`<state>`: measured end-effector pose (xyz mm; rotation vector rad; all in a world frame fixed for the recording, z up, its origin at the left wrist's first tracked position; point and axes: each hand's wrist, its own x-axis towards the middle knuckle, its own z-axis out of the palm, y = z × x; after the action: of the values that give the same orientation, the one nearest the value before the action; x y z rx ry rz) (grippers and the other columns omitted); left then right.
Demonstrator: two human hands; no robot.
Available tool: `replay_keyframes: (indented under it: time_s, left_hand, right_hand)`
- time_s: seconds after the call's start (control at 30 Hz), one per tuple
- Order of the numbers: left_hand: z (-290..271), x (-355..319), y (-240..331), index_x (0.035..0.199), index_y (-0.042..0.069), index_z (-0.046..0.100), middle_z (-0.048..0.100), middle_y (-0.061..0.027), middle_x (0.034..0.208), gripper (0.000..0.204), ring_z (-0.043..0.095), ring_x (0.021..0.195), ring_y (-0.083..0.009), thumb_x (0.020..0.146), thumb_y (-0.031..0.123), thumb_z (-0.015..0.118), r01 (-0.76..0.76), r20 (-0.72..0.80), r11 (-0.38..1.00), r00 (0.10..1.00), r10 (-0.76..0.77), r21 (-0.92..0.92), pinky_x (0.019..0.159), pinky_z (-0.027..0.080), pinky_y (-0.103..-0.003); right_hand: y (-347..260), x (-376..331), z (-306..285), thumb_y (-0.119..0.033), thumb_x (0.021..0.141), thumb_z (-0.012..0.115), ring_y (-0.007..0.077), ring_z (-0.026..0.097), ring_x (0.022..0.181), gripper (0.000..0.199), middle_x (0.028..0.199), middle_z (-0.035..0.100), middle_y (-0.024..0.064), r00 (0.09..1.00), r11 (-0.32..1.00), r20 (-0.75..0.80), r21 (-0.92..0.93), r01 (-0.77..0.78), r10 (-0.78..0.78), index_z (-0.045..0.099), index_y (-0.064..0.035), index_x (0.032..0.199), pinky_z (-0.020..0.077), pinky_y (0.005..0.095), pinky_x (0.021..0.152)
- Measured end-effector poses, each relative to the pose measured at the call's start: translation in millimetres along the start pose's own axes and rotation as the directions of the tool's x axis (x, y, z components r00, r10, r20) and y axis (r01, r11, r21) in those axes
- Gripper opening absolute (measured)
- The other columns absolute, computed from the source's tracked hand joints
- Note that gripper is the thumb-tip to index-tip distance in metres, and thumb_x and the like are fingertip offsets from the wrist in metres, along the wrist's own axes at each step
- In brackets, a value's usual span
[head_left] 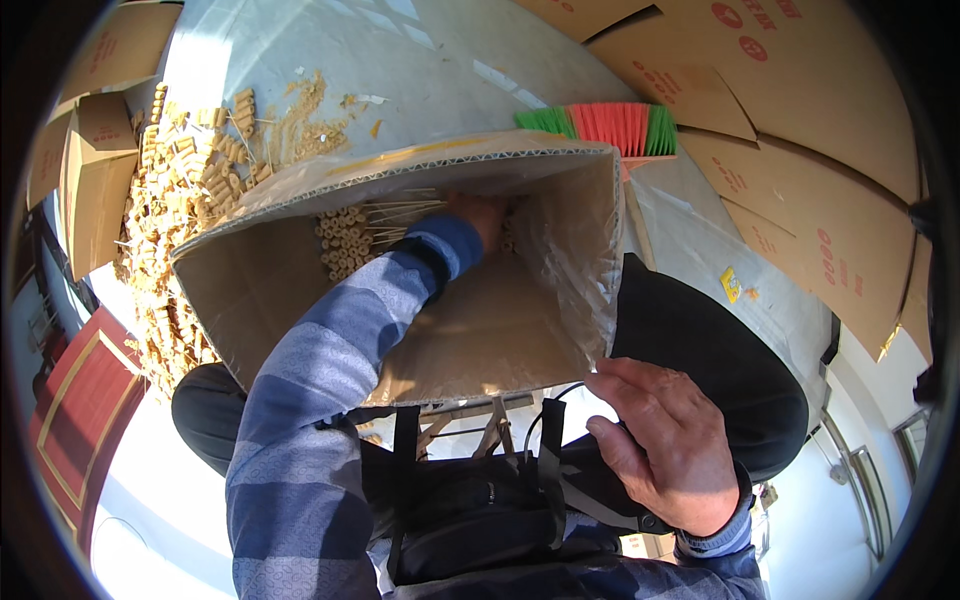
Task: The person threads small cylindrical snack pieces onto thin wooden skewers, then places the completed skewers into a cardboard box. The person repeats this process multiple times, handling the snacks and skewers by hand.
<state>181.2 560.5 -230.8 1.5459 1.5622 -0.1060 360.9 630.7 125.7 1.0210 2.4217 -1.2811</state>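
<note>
An open cardboard box (470, 345) stands tilted between my knees, lined in part with clear plastic. My left arm reaches down into it. At the far inner wall is my left hand (482, 218), its fingers hidden from sight. Beside that hand, round tan wooden-looking pieces (345, 240) with holes in their ends lie stacked. Thin pale sticks (400, 212) run from the stack toward the hand. My right hand (668, 440) is at the box's near right corner, fingers stretched out and thumb apart, with the fingertips close to the rim. Nothing shows in its grasp.
A large pile of similar tan pieces on sticks (185, 200) covers the floor at left. Cartons (100, 180) stand behind it. Beyond the box lies a broom with green and red bristles (610, 125). Big flat cardboard boxes (800, 170) line the right side.
</note>
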Motion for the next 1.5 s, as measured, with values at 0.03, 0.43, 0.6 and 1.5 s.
replay_keyframes:
  time_s: [0.03, 0.43, 0.6, 1.5]
  left_hand:
    - [5, 4, -3, 0.148, 0.014, 0.044, 0.045, -0.0227, 0.150, 0.071, 0.042, 0.139, -0.0428, 0.083, 0.029, 0.068, 0.002, -0.001, 1.000, 1.000, -0.002, -0.029, 0.117, 0.031, -0.054]
    - [-41, -21, 19, 0.143, 0.012, 0.052, 0.053, -0.0236, 0.143, 0.059, 0.053, 0.129, -0.0413, 0.087, 0.027, 0.064, 0.009, 0.112, 1.000, 0.994, -0.011, 0.019, 0.110, 0.043, -0.047]
    - [-120, -99, 47, 0.137, 0.003, 0.054, 0.057, -0.0219, 0.138, 0.052, 0.057, 0.125, -0.0396, 0.092, 0.028, 0.061, 0.096, 0.300, 0.992, 0.947, -0.118, 0.087, 0.105, 0.047, -0.045]
    - [436, -607, -109, 0.121, -0.001, 0.063, 0.067, -0.0100, 0.089, 0.037, 0.067, 0.075, -0.0208, 0.090, 0.018, 0.069, -0.506, 0.510, -0.448, 0.020, -0.860, -0.737, 0.062, 0.057, -0.032]
  right_hand:
    - [-1, 0, 0, -0.008, 0.082, 0.075, 0.0334, 0.067, 0.099, 0.033, 0.112, 0.068, 0.0169, 1.000, 1.000, 0.003, -0.006, 0.002, -0.002, 0.068, -0.0013, 0.113, 0.0548, 0.0393, 0.086]
    - [-9, -8, 6, -0.011, 0.087, 0.071, 0.0366, 0.067, 0.098, 0.029, 0.109, 0.068, 0.0181, 0.998, 0.994, -0.014, -0.091, 0.059, -0.061, 0.066, -0.0006, 0.113, 0.0549, 0.0418, 0.085]
    - [-10, -17, 11, -0.012, 0.090, 0.068, 0.0382, 0.067, 0.095, 0.025, 0.106, 0.068, 0.0193, 0.990, 0.986, -0.055, -0.115, 0.123, -0.130, 0.065, 0.0016, 0.112, 0.0551, 0.0407, 0.083]
    - [-191, -34, 157, -0.008, 0.099, 0.058, 0.0155, 0.062, 0.092, 0.015, 0.098, 0.067, 0.0093, 0.926, 0.916, 0.242, -0.211, 0.342, -0.290, 0.064, 0.0006, 0.110, 0.0479, 0.0273, 0.085]
